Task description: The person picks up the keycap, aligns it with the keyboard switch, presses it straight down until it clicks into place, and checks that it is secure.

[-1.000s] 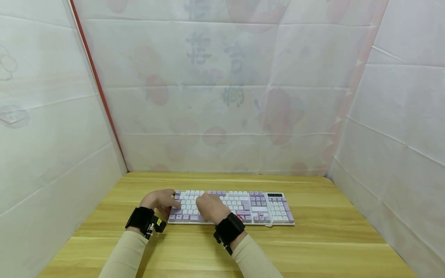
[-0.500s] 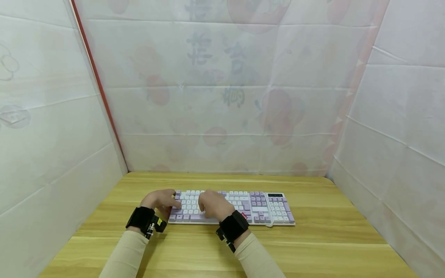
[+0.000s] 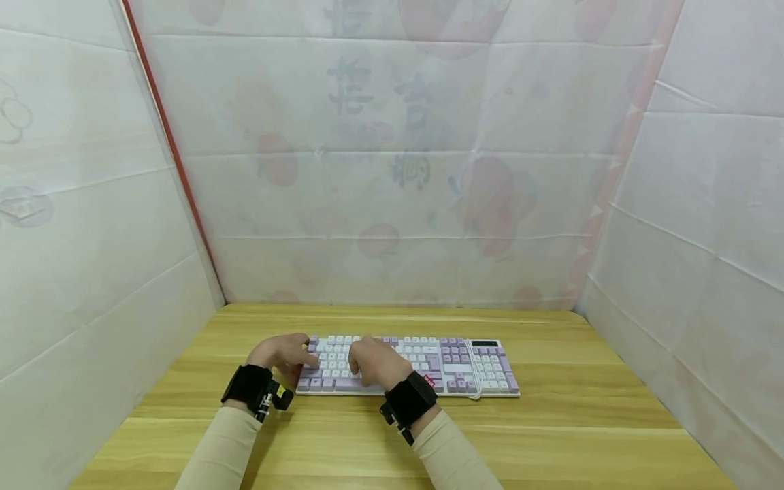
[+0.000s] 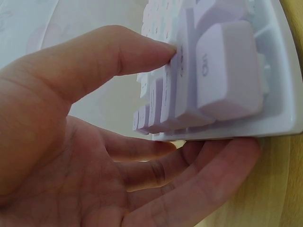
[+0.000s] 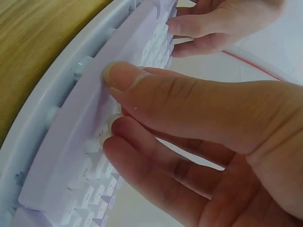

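A: Where's the keyboard [image 3: 407,365]?
B: On the bench [image 3: 551,422]. Your left hand [image 3: 283,354] pinches its left end, thumb on keys, fingers underneath. Your right hand [image 3: 373,362] rests on the keys, fingers relaxed.

White-and-lilac keyboard [image 3: 429,364] lies flat on table [image 3: 551,435].

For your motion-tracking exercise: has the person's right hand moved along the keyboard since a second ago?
Yes. The right hand has slid slightly right and toward the far key rows, judged against the keyboard, which has stayed put on the wooden table.
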Action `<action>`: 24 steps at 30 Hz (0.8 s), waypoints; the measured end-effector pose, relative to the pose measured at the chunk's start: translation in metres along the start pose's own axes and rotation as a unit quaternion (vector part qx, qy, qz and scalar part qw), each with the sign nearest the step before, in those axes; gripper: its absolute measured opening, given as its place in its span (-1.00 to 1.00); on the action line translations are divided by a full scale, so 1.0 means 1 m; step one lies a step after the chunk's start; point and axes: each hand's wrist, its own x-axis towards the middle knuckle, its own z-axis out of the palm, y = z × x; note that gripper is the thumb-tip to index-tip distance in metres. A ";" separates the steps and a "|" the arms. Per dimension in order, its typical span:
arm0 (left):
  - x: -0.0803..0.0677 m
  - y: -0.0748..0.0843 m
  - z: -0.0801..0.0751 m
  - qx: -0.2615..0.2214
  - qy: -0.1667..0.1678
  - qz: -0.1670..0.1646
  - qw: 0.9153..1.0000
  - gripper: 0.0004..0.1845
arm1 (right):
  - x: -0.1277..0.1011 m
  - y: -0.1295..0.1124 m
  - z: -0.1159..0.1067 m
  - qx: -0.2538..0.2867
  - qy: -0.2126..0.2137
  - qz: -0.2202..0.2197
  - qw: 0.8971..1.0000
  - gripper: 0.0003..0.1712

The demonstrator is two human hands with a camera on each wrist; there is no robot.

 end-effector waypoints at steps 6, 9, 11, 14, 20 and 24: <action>0.000 0.002 -0.002 0.002 -0.002 0.000 1.000 -0.32 | 0.001 0.000 0.001 -0.002 0.006 -0.002 1.000 -0.73; -0.001 0.003 -0.002 0.001 -0.004 0.000 1.000 -0.32 | 0.002 -0.001 0.002 -0.005 0.008 -0.003 1.000 -0.73; -0.002 0.003 -0.002 0.003 -0.004 0.001 1.000 -0.31 | 0.002 -0.001 0.002 -0.004 0.009 -0.001 1.000 -0.73; -0.002 0.003 -0.001 -0.002 -0.005 0.000 1.000 -0.32 | 0.002 -0.001 0.001 0.000 0.007 0.002 1.000 -0.73; -0.003 0.003 0.000 -0.003 -0.001 0.000 1.000 -0.33 | 0.001 0.000 0.002 0.002 0.003 -0.001 1.000 -0.75; -0.004 0.003 0.000 0.008 0.002 0.003 1.000 -0.32 | 0.000 0.000 0.001 0.004 -0.001 -0.004 1.000 -0.75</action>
